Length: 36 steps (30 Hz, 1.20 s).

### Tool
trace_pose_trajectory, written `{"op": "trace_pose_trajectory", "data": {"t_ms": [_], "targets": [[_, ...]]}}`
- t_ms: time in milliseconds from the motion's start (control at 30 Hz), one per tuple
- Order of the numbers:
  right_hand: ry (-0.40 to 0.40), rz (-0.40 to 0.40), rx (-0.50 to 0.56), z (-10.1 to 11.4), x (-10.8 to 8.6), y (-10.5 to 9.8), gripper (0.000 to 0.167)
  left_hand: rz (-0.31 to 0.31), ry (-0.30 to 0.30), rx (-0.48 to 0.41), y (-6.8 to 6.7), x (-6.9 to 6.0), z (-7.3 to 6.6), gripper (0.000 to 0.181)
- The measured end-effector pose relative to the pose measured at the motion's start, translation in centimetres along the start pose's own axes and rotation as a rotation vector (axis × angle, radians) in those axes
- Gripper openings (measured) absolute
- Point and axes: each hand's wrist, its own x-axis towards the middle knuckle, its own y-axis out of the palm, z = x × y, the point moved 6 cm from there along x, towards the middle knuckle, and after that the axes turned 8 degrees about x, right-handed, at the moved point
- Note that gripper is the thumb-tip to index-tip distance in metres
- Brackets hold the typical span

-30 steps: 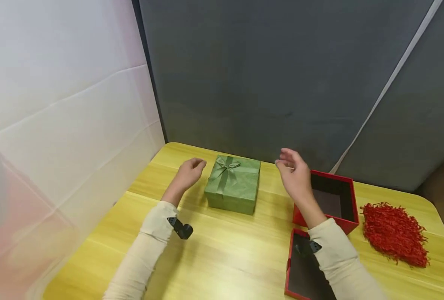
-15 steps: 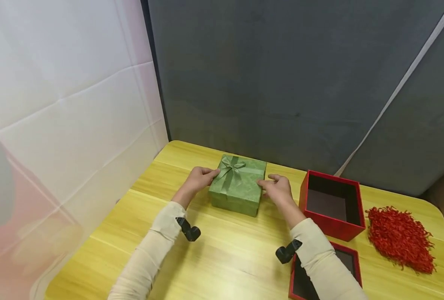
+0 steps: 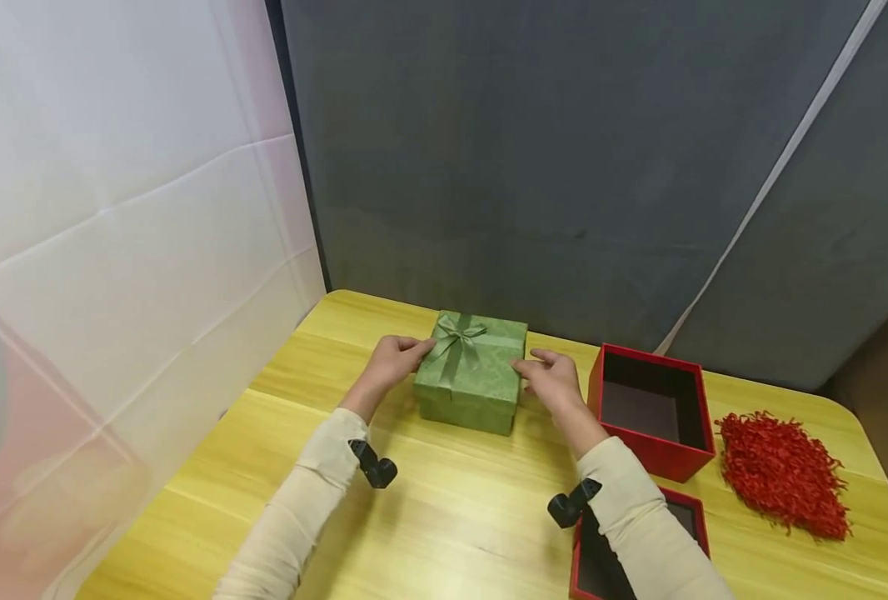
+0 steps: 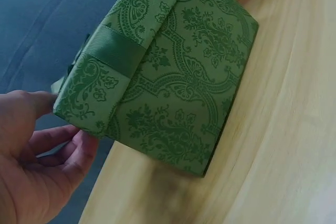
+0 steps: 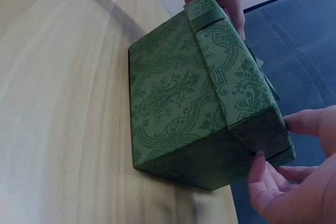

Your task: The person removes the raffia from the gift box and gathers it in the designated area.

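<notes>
A green patterned box (image 3: 474,404) with a lid and a ribbon bow (image 3: 459,333) sits on the table. My left hand (image 3: 393,365) grips the lid's left side, thumb on top and fingers against the side, as the left wrist view shows with the hand (image 4: 42,156) at the lid's edge. On the opposite side my right hand (image 3: 554,383) holds the lid's edge between thumb and fingers; in the right wrist view this hand (image 5: 299,171) touches the lid (image 5: 231,72). The lid rests on the box.
An uncovered red box (image 3: 657,446) with a dark inside stands to the right. In front of it lies a red-rimmed lid (image 3: 699,521), partly under my right sleeve. Red shredded paper (image 3: 781,471) is piled farther right. A grey curtain (image 3: 519,167) hangs behind the table (image 3: 444,500).
Both hands came in from either side of the green box and took hold of its lid. Over the last half second they have barely moved; the view has shifted slightly.
</notes>
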Motion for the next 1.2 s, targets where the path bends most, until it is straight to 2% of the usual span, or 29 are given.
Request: {"op": "trace_pose_trajectory", "data": {"t_ms": [200, 333, 433, 533, 600, 667, 700, 767, 833, 900, 967, 1100, 1200], "targets": [[-0.074, -0.014, 0.031, 1.3, 0.3, 0.1, 0.059, -0.035, 0.059, -0.045, -1.1, 0.3, -1.2, 0.041], [-0.152, -0.005, 0.09, 2.6, -0.6, 0.2, 0.06, -0.046, 0.139, -0.104, -2.3, -0.4, -2.0, 0.043], [-0.221, 0.118, 0.132, 3.5, -2.6, 0.0, 0.064, -0.017, 0.248, -0.168, -3.4, -2.4, -2.3, 0.047], [-0.305, 0.327, 0.115, 3.8, -5.8, -0.5, 0.059, 0.073, 0.418, -0.183, -4.1, -6.2, -2.3, 0.049], [-0.382, 0.464, 0.018, 3.4, -8.2, -0.9, 0.048, 0.138, 0.577, -0.087, -4.0, -9.2, -2.3, 0.045], [-0.512, 0.568, -0.165, 2.8, -10.2, -1.0, 0.033, 0.162, 0.767, 0.105, -3.4, -12.0, -2.1, 0.039], [-0.581, 0.606, -0.271, 2.4, -11.0, -0.9, 0.031, 0.141, 0.863, 0.233, -2.9, -13.1, -1.9, 0.039], [-0.745, 0.637, -0.508, 1.5, -12.0, -0.3, 0.035, 0.043, 1.037, 0.498, -1.8, -14.6, -1.5, 0.041], [-0.898, 0.629, -0.716, 0.2, -12.6, 0.5, 0.04, -0.054, 1.146, 0.713, -0.6, -15.1, -0.6, 0.042], [-0.998, 0.612, -0.873, -1.4, -12.9, 1.2, 0.04, -0.104, 1.209, 0.875, 0.9, -15.0, 0.4, 0.037], [-1.064, 0.596, -0.963, -3.0, -13.0, 1.9, 0.036, -0.088, 1.232, 0.94, 2.0, -14.7, 1.6, 0.031], [-1.074, 0.624, -1.013, -5.1, -13.2, 2.7, 0.031, -0.032, 1.254, 0.979, 3.1, -14.6, 3.2, 0.024], [-1.025, 0.639, -0.978, -5.0, -13.4, 2.5, 0.026, -0.02, 1.232, 0.94, 2.6, -15.1, 3.1, 0.027]]}}
